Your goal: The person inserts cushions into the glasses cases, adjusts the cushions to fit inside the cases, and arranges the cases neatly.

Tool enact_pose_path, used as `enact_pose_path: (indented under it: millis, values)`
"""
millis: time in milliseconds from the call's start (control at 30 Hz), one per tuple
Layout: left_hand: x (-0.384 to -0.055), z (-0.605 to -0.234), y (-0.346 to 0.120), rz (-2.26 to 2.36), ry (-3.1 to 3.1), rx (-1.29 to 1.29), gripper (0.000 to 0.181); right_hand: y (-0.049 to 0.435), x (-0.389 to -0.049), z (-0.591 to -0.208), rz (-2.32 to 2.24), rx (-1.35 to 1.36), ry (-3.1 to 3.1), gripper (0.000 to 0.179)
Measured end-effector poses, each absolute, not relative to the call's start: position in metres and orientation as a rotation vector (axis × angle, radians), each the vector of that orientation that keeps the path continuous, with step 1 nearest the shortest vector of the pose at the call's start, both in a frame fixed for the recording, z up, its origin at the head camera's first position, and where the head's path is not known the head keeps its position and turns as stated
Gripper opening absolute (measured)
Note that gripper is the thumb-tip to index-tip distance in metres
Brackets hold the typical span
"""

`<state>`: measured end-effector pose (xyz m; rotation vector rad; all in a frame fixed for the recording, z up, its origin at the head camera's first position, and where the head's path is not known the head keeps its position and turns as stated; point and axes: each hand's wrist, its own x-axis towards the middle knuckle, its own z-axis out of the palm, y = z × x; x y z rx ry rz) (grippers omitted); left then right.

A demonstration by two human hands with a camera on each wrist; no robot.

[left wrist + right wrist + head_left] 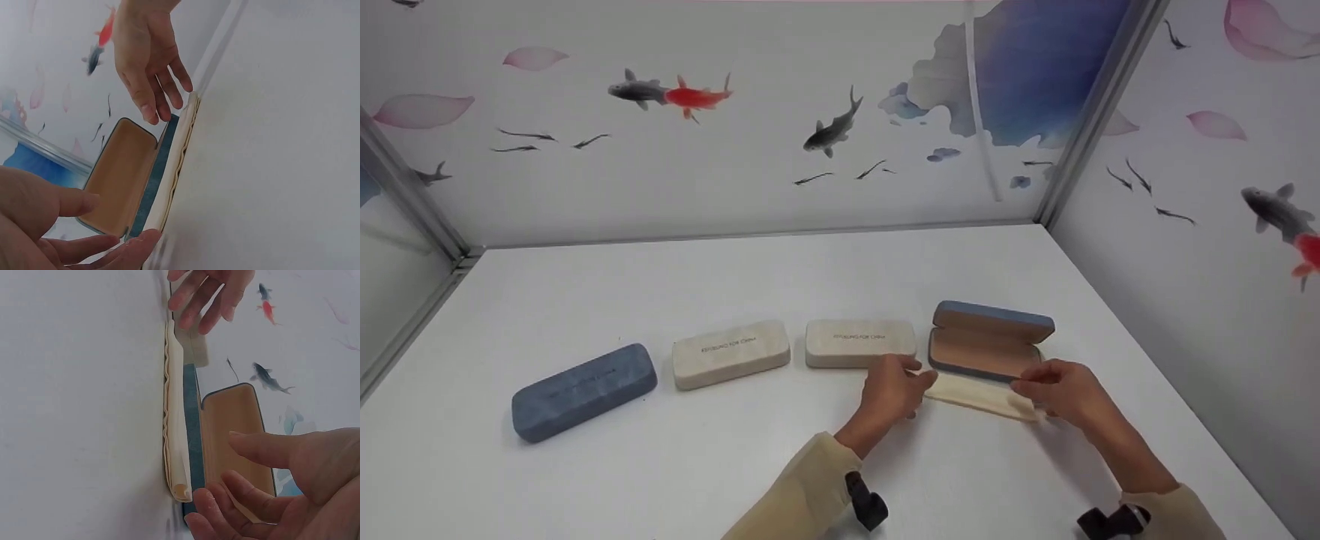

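Note:
A folded cream cloth lies as a long narrow strip on the white table. Directly behind it stands a blue glasses case with its lid up and a tan lining inside. My left hand is at the left end of the strip, its fingertips at the cloth's edge in the left wrist view. At the other end is my right hand, thumb apart from the fingers. In the right wrist view its fingertips are close beside the rolled cloth end; contact is hard to tell. Neither hand pinches the cloth.
To the left stand two closed cream glasses cases, one partly behind my left hand and another farther left. A closed blue case lies at an angle at far left. Printed panels wall the table's back and sides.

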<state>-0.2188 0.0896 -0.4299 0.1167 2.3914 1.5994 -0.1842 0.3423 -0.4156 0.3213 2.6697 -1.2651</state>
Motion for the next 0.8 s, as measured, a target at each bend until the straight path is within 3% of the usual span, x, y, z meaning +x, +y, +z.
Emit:
enact_pose_path:
  millis: [533,800]
  values:
    - [-0.223,-0.441,0.107,1.598,2.450,0.066,0.030,0.346,-0.188,-0.418,-1.032,0.273,2.712,0.044]
    - [-0.224,-0.445,0.111,1.511,2.546,0.115,0.001,0.344,-0.186,-0.422,-1.029,0.248,2.688,0.026]
